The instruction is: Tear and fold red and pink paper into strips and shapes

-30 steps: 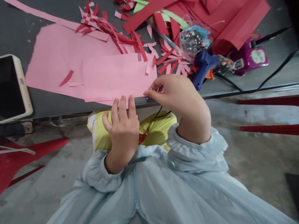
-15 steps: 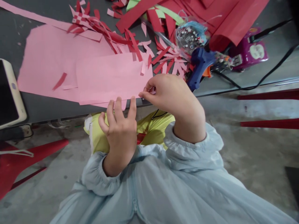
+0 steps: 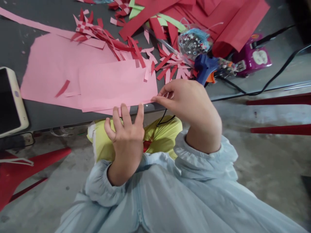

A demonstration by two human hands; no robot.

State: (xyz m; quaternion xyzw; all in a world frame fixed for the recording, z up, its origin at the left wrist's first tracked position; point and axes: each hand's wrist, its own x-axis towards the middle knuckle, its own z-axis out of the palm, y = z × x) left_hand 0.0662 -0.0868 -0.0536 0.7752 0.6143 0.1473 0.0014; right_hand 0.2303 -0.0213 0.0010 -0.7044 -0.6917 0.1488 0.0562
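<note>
A pink sheet of paper (image 3: 114, 84) lies by the table's near edge, partly over a larger pink sheet (image 3: 51, 64). At its lower right corner, my right hand (image 3: 187, 100) pinches the paper's edge between thumb and forefinger. My left hand (image 3: 127, 136) has its fingers spread, the tips resting at the near edge of the paper. A small red paper strip (image 3: 62, 88) lies on the larger sheet.
Cut red and pink strips (image 3: 170, 64) lie behind the sheet. Farther right are a blue glue gun (image 3: 205, 66), a bag of beads (image 3: 193, 42), a purple box (image 3: 255, 58) with black cables, and red sheets (image 3: 233, 22). A phone (image 3: 12, 100) lies at the left.
My right hand has slid a little to the right along the near edge to the paper's corner. The left hand stays spread, almost in the same place. The view has shifted slightly.
</note>
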